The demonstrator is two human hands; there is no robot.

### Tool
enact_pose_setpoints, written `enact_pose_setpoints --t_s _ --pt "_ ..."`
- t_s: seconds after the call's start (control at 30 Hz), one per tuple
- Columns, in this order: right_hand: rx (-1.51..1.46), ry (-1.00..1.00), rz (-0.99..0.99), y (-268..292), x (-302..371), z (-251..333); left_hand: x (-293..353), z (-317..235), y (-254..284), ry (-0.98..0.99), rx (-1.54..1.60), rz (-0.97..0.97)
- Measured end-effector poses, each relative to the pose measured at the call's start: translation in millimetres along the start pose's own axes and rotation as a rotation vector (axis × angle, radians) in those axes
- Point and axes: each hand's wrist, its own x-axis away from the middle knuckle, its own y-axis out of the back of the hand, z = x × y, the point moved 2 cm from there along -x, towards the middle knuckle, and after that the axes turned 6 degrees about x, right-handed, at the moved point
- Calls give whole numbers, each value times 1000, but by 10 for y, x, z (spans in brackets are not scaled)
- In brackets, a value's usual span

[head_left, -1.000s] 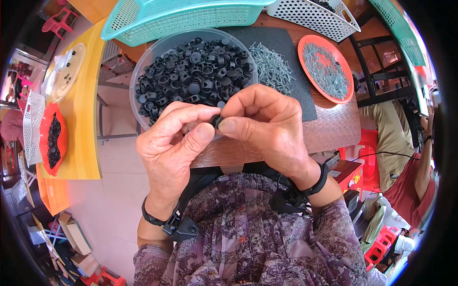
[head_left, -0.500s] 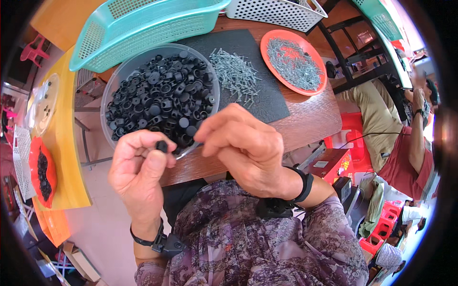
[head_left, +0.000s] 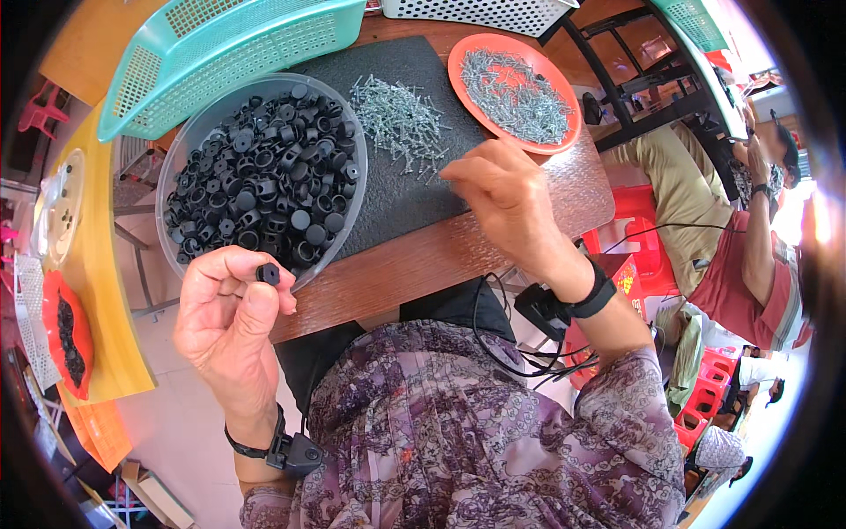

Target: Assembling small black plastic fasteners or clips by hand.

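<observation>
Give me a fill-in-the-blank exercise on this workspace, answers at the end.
1. One small part is held in the ____ hand.
2. The round tub is filled with parts coloured ____.
3. The orange plate lies to the ____ of the tub.

Missing words: left; black; right.

Black piece point(head_left: 268, 274), orange plate point(head_left: 478, 104), purple patterned shirt point(head_left: 441, 423)

The left hand point(head_left: 222, 337) is closed in a pinch; the right hand point(head_left: 507, 198), well apart, is loosely curled.
</observation>
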Motion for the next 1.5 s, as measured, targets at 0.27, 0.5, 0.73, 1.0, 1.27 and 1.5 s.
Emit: enact_pose_setpoints --t_s 0.27,0.5,0.73,1.0,1.27,1.5 --pt "173 238 202 -129 -138 -75 20 10 19 62 9 6" --pt "218 384 286 -221 -279 -96 12 24 16 121 137 57" --pt "353 499 318 -164 -254 39 2 15 -15 195 246 74" --pt "-223 277 150 -21 -356 765 -12 57 37 178 325 101" --pt "-583 135 170 -171 -404 1116 24 20 31 168 306 30" --pt "-497 79 227 -126 -418 1164 63 35 69 118 261 47"
